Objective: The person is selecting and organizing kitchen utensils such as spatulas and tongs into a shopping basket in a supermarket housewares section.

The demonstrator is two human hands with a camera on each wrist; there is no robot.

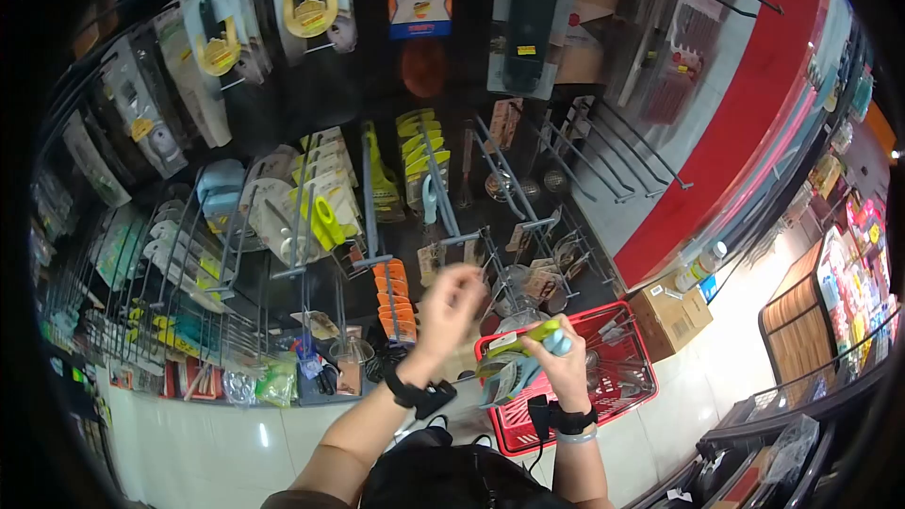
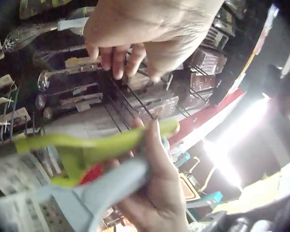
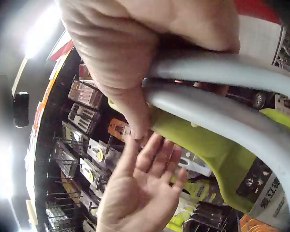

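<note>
My right hand grips a bundle of carded utensils by their handles, over the red basket. One handle is lime green with a forked end. Beside it are light blue-grey handles, two of them plain in the right wrist view. Printed cards are attached at the far end, and the working heads are mostly hidden. My left hand is raised to the left of the bundle, fingers loosely bent and nothing in them. In the right wrist view its palm faces the green handle, fingertips close to it.
A red shopping basket with several metal items stands on the tiled floor. Behind it sits a cardboard box with a bottle on top. Metal display hooks jut out ahead, hung with kitchen tools, including orange-handled ones.
</note>
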